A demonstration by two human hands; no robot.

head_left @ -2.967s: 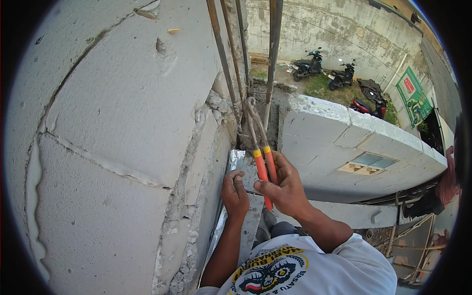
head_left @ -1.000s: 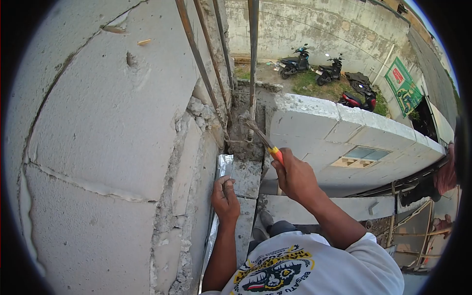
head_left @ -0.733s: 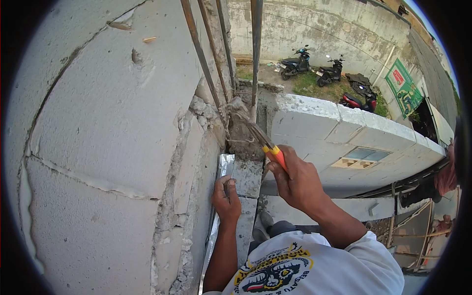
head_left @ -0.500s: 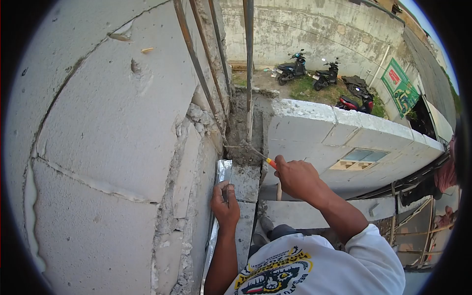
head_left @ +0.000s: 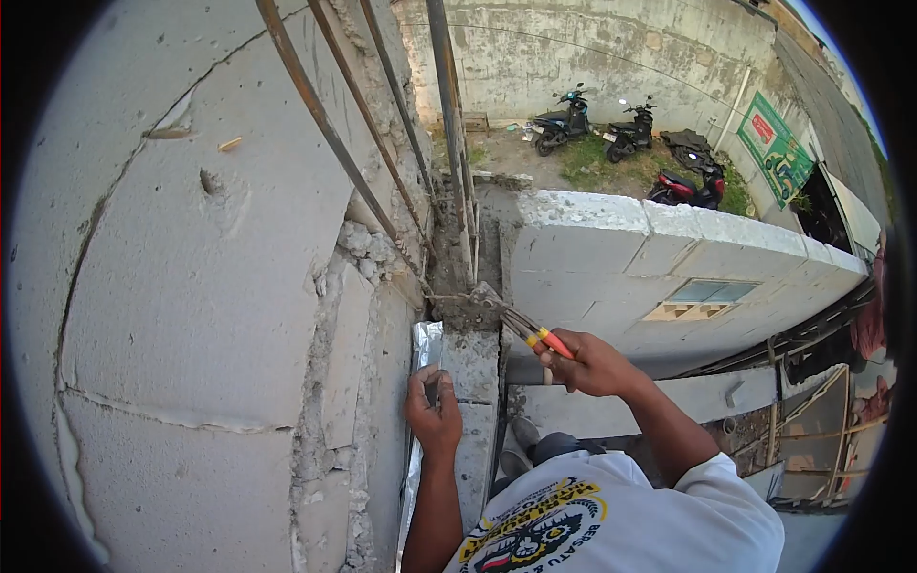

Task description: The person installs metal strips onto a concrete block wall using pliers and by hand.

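Note:
My right hand (head_left: 592,365) is wrapped round pincers (head_left: 516,320) with red and yellow grips. The pincers' head lies against the foot of an upright steel bar (head_left: 449,143), at a short thin rod or wire (head_left: 442,297) over rough mortar. The jaws are too small to tell whether they grip it. Lower down, my left hand (head_left: 435,413) has its fingers curled and thumb raised, in front of a shiny foil strip (head_left: 427,346) along the wall. What it holds, if anything, is hidden.
A grey block wall (head_left: 191,315) with broken edges rises on the left. Several steel bars stand ahead. A pale wall (head_left: 611,248) with a small vent window (head_left: 702,294) runs right. Beyond and below, motorbikes (head_left: 564,119) are parked by a green banner (head_left: 776,148).
The view has shifted slightly, so the bars lean further left. The pincers' two handles now show apart, where one showed before. My left hand has stayed by the foil strip.

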